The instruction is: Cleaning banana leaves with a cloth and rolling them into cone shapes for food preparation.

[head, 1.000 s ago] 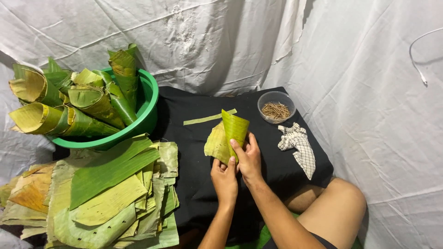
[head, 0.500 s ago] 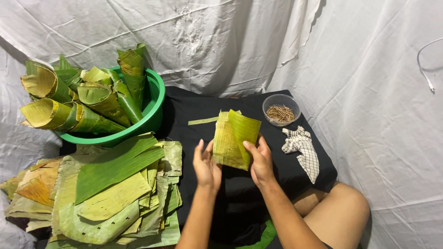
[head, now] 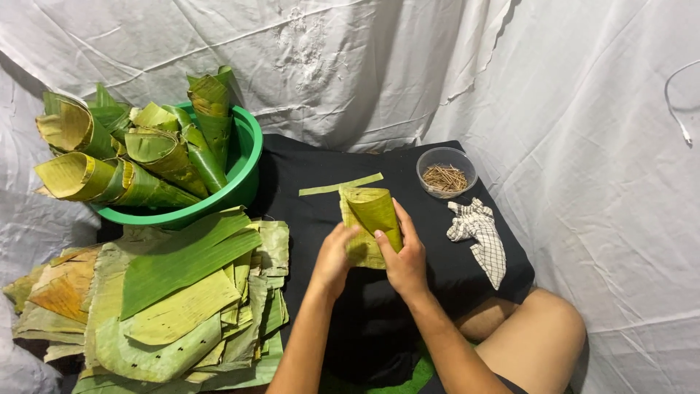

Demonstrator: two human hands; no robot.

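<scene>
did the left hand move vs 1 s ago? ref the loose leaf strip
Yes. The left hand was below the right hand, well short of the leaf strip; now it is up beside the right hand on the folded leaf, nearer the strip.

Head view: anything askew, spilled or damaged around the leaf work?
Nothing spilled. Rolled cones overhang the green basin rim, and the flat leaf stack has browned, ragged edges. Both hands hold a leaf.

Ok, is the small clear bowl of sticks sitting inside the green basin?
No, the small clear bowl rests on the black cloth at the right, well apart from the green basin, which holds rolled leaf cones.
</scene>
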